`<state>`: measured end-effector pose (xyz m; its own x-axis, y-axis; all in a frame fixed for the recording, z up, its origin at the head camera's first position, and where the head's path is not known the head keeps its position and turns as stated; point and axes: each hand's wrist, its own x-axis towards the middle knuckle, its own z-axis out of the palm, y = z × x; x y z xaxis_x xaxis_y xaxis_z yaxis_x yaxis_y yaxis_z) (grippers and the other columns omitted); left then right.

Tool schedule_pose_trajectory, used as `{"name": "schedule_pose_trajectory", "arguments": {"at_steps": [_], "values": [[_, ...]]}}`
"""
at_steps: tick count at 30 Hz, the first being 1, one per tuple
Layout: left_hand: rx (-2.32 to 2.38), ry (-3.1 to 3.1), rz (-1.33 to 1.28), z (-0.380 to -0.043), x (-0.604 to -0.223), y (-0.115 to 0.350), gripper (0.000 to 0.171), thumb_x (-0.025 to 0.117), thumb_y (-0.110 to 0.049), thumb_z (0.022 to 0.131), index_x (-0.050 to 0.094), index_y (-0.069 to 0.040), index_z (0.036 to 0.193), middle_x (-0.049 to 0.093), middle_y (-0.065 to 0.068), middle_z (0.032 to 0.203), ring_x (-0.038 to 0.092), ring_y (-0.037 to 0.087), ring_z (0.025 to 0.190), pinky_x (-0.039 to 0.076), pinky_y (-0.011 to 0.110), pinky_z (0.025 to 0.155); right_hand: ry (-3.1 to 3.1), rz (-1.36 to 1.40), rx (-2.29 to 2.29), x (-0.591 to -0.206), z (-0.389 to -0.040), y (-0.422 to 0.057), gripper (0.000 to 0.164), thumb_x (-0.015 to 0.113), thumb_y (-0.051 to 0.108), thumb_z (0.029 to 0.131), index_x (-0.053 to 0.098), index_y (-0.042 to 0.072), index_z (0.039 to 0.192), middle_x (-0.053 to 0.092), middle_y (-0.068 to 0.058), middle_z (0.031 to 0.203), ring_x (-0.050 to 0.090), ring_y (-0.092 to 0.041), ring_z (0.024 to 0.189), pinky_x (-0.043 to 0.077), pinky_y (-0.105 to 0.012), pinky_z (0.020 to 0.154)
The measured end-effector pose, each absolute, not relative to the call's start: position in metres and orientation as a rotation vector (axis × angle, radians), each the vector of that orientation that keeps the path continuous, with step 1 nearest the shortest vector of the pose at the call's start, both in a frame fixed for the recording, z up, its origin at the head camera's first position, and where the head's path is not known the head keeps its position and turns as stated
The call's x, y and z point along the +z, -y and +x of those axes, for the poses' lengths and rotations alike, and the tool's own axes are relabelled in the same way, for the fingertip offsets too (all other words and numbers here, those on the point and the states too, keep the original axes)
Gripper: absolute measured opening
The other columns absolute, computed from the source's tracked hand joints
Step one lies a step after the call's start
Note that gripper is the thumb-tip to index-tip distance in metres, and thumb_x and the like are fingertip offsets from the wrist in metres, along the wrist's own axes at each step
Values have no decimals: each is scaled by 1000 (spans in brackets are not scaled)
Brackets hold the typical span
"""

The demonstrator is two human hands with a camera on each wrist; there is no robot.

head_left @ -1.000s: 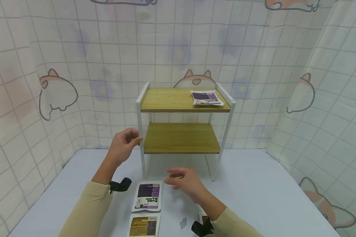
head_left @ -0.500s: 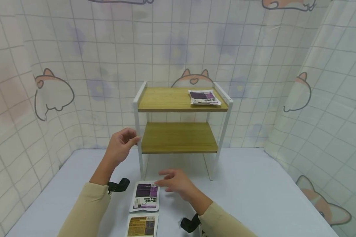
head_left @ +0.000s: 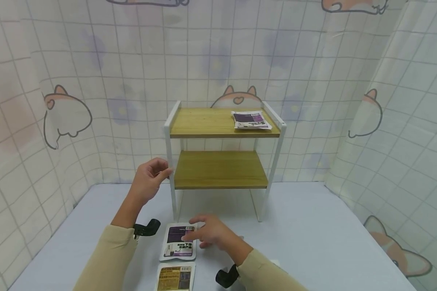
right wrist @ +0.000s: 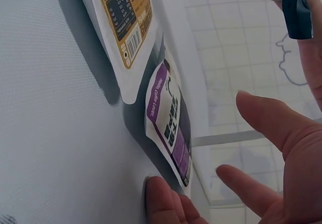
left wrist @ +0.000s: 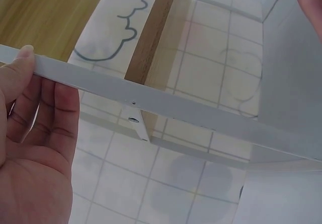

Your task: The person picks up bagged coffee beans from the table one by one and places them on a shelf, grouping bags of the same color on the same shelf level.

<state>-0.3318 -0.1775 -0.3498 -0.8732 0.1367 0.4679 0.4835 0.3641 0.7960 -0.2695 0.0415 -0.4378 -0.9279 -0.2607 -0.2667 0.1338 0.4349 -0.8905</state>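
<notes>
My left hand (head_left: 147,180) pinches the shelf post (head_left: 169,148), while my right hand (head_left: 215,235), spread and empty, might skid the purple packet (head_left: 175,244) by nudging its edge.

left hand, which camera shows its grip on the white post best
The left wrist view: the left hand is close up, its thumb on the near face of the white post, its fingers behind. The head view shows it smaller, at the shelf's left side. The right wrist view catches part of the left arm, not the grip.
</notes>
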Motion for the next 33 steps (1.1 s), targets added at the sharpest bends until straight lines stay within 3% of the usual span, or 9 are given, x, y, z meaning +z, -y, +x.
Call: {"name": "schedule_pose_trajectory", "arguments": {"at_steps": [10, 19, 25, 33], "values": [[-1503, 2325, -526, -329, -350, 179, 22, 66, -26, 101, 67, -6, 110, 68, 11, 104, 65, 18, 98, 53, 16, 87, -2390, -118, -1385, -444, -269, -36, 60, 92, 30, 75, 69, 17, 129, 55, -16, 144, 64, -22, 71, 57, -33, 66], [-1497, 2318, -539, -329, -349, 179, 21, 66, -25, 101, 66, -5, 109, 68, 11, 103, 65, 14, 97, 53, 16, 86, -2487, -132, -1309, -446, -270, -30, 54, 92, 27, 75, 72, 18, 124, 56, -18, 142, 64, -20, 63, 56, -31, 61], [-1492, 2320, -539, -330, -349, 178, 22, 66, -26, 101, 66, -6, 109, 67, 10, 103, 64, 16, 96, 53, 16, 86, -2510, -130, -1315, -447, -272, -30, 51, 93, 21, 74, 73, 16, 120, 58, -18, 140, 64, -20, 70, 57, -32, 61], [-1485, 2336, -524, -329, -348, 177, 22, 65, -26, 102, 66, -5, 110, 67, 11, 103, 63, 16, 98, 52, 16, 86, -2574, -155, -1306, -450, -272, -29, 50, 94, 10, 68, 76, 13, 114, 59, -18, 135, 60, -24, 95, 55, -30, 60]]}}
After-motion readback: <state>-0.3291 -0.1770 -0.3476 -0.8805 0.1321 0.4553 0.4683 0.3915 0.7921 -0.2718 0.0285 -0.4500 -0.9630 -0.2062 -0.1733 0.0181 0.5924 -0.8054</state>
